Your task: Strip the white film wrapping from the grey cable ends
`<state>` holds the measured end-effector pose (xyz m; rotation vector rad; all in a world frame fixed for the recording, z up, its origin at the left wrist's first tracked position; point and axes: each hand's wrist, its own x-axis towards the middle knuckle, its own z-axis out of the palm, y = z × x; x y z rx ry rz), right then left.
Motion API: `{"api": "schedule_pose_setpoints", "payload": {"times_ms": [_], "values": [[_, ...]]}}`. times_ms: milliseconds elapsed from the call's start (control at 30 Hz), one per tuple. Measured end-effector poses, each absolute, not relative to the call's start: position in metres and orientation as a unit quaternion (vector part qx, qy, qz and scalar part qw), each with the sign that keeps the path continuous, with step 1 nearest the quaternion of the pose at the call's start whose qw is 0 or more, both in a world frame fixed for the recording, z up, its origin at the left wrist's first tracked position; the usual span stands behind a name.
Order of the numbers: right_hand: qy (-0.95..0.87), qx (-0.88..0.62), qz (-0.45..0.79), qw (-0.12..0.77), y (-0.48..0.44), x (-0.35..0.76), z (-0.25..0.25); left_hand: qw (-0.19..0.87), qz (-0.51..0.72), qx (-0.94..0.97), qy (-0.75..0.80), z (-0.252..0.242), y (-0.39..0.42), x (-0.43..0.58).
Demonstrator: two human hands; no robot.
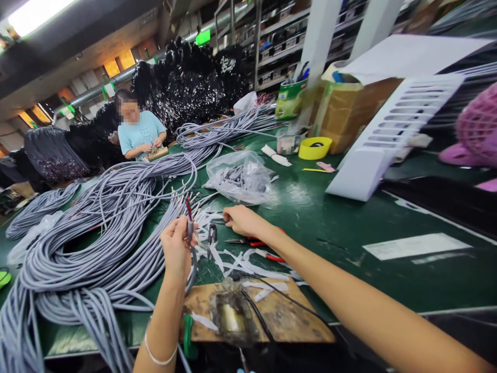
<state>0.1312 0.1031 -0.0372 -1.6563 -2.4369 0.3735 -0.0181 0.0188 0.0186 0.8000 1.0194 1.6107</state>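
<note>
- Two bare hands work over a green desk, with a white band around the left wrist
- The left hand has its grip closed around a gray cable, just below the cut end, and holds it upright above the desk
- Red and dark coloured wires stick up out of that end, while the cable hangs down beside the wrist
- The right hand reaches forward, fingers curled together, near the white strips scattered on the desk; whether its grip pinches anything I cannot tell
- Black-handled snips lie between the hands, and red-handled pliers lie partly under the right forearm
- Nearest the body, a stained wooden board carries a metallic block wrapped in clear film, and a black cord runs across the board
- A large pile of gray cables is looped over the left side of the desk
- Beyond the hands sits a clear plastic bag of small gray parts; farther right are a yellow ring, a cardboard box and a white slotted panel
- Across the desk, a person in a light blue shirt handles small pieces
</note>
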Motion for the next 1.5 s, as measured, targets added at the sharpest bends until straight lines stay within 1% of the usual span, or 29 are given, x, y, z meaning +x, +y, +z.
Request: {"api": "schedule_pose_setpoints", "payload": {"times_ms": [100, 233, 300, 367, 467, 567, 600, 633, 667, 733, 767, 867, 1067, 1200, 1300, 1500], "values": [[-0.818, -0.557, 0.123, 0.073, 0.102, 0.131, -0.041, 0.545, 0.668, 0.302, 0.407, 0.015, 0.02, -0.017], [-0.817, -0.557, 0.129, 0.072, 0.1, 0.133, -0.044, 0.558, 0.68, 0.296, 0.372, 0.016, 0.017, -0.017], [-0.812, -0.561, 0.137, 0.086, 0.1, 0.134, -0.043, 0.559, 0.678, 0.309, 0.365, 0.017, 0.015, -0.016], [-0.804, -0.564, 0.144, 0.118, 0.099, 0.135, -0.037, 0.549, 0.672, 0.329, 0.372, 0.017, 0.014, -0.015], [-0.787, -0.563, 0.154, 0.199, 0.092, 0.135, -0.021, 0.503, 0.677, 0.359, 0.4, 0.014, 0.015, -0.016], [-0.772, -0.535, 0.175, 0.295, 0.076, 0.129, -0.004, 0.43, 0.68, 0.409, 0.431, 0.009, 0.018, -0.018], [-0.765, -0.511, 0.187, 0.344, 0.069, 0.126, 0.0, 0.402, 0.678, 0.43, 0.44, 0.008, 0.018, -0.018], [-0.743, -0.462, 0.217, 0.432, 0.062, 0.122, 0.003, 0.375, 0.673, 0.452, 0.45, 0.007, 0.017, -0.018], [-0.724, -0.418, 0.24, 0.493, 0.055, 0.118, 0.005, 0.35, 0.667, 0.47, 0.46, 0.006, 0.016, -0.017], [-0.694, -0.367, 0.242, 0.57, 0.045, 0.111, 0.006, 0.309, 0.652, 0.497, 0.483, 0.006, 0.014, -0.014], [-0.689, -0.36, 0.226, 0.586, 0.042, 0.109, 0.006, 0.297, 0.643, 0.507, 0.491, 0.006, 0.013, -0.012], [-0.693, -0.357, 0.18, 0.6, 0.039, 0.106, 0.005, 0.299, 0.621, 0.527, 0.497, 0.007, 0.01, -0.008], [-0.701, -0.35, 0.154, 0.601, 0.039, 0.106, 0.004, 0.35, 0.63, 0.497, 0.483, 0.007, 0.012, -0.006], [-0.691, -0.33, 0.174, 0.619, 0.036, 0.104, 0.005, 0.392, 0.658, 0.457, 0.452, 0.005, 0.012, -0.003], [-0.678, -0.313, 0.209, 0.631, 0.035, 0.102, 0.005, 0.4, 0.649, 0.476, 0.438, 0.005, 0.012, -0.002], [-0.686, -0.285, 0.253, 0.62, 0.036, 0.099, 0.003, 0.354, 0.678, 0.487, 0.422, 0.002, 0.015, -0.005]]}}
